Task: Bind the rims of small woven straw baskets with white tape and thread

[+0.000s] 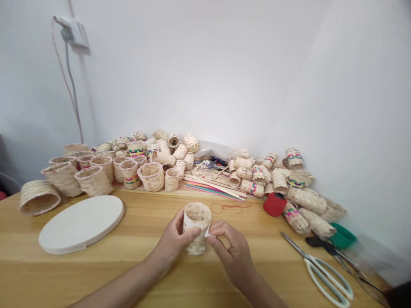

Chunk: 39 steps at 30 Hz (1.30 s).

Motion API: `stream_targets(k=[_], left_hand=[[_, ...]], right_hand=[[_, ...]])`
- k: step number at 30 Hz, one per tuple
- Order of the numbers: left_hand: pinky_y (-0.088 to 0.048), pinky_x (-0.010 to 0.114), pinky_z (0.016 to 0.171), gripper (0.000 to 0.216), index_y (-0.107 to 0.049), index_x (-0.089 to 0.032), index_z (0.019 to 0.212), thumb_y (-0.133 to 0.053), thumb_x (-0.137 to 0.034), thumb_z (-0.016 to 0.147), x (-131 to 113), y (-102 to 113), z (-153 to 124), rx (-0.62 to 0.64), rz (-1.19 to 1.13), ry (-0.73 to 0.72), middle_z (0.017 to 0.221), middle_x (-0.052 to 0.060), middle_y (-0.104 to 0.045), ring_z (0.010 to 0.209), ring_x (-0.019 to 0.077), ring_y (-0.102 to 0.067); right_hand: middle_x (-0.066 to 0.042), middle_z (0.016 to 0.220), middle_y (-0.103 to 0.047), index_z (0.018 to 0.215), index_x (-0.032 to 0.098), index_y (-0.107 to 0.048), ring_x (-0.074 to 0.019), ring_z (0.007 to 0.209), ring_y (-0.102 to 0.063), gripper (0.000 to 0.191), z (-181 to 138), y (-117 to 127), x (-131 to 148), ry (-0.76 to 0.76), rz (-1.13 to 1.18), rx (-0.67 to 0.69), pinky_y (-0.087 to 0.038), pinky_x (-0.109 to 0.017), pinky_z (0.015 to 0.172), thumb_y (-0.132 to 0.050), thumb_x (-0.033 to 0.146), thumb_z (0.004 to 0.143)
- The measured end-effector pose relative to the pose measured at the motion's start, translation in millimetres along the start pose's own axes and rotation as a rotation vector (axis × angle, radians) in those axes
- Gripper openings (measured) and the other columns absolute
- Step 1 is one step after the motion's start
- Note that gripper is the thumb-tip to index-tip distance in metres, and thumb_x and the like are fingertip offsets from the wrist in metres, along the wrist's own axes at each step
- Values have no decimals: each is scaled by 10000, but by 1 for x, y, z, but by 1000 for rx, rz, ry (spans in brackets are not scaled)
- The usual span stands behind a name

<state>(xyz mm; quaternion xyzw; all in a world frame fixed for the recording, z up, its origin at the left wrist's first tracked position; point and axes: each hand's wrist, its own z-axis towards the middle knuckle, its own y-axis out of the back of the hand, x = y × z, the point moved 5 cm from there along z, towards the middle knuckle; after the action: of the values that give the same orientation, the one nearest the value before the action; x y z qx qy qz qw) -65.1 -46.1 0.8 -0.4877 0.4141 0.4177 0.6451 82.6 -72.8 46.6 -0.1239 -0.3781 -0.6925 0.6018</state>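
Observation:
A small woven bamboo basket (197, 216) stands upright near the middle of the table, its open mouth facing up. My left hand (175, 235) is wrapped round its left side, thumb pressed against the front. Beside its right rim, my right hand (229, 248) pinches a thin white strip (207, 231) between thumb and fingertips. The strip runs along the upper edge of the basket. Behind my hands lies a loose red thread (229, 208).
Several finished baskets (150, 176) crowd the back left, with more woven pieces (279, 179) at right. A flat white disc (81, 222) lies left. Scissors (321, 269), a red thread spool (275, 204) and a green container (343, 235) sit right. Coloured strips (213, 188) lie behind.

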Motion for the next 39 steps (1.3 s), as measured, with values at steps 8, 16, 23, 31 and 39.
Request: stream_targets(k=[8, 16, 23, 31, 39], left_hand=[[-455, 310, 873, 646, -482, -162, 1246, -732, -402, 701, -1, -4, -3, 4, -6, 10, 1163, 105, -634, 1090, 276, -565], [-451, 321, 874, 585, -486, -163, 1214, -698, -417, 732, -3, -6, -5, -1, 43, 11, 1164, 105, -629, 1073, 271, -569], [-451, 328, 871, 579, -470, -162, 1215, -668, -448, 753, -1, -8, -8, -24, 98, 35, 1140, 107, -634, 1049, 269, -575], [-443, 332, 913, 713, -403, -172, 1316, -699, -448, 729, 2, -11, -11, -38, 38, 74, 1236, 121, -598, 1163, 288, -532], [-405, 362, 966, 796, -333, -189, 1378, -703, -466, 729, 6, -13, -14, 3, -14, 114, 1271, 123, -569, 1199, 295, -498]], right_hand=[[-7, 738, -632, 773, 218, -584, -145, 714, -609, 142, -1, -3, -2, -7, -16, 30, -467, -239, 665, -532, 249, 902], [-3, 746, -619, 782, 220, -577, -141, 705, -595, 136, -2, -5, -6, -45, 1, 55, -457, -234, 658, -520, 245, 903], [-2, 767, -612, 805, 216, -569, -135, 731, -587, 138, -4, -4, -5, -80, 35, 101, -448, -227, 688, -489, 225, 916], [4, 733, -625, 783, 216, -580, -131, 677, -580, 160, -1, -1, 1, -93, -28, 76, -444, -211, 643, -484, 238, 910], [12, 695, -625, 759, 209, -598, -125, 637, -574, 170, -1, -1, -2, -146, -2, 64, -436, -195, 609, -509, 253, 897]])
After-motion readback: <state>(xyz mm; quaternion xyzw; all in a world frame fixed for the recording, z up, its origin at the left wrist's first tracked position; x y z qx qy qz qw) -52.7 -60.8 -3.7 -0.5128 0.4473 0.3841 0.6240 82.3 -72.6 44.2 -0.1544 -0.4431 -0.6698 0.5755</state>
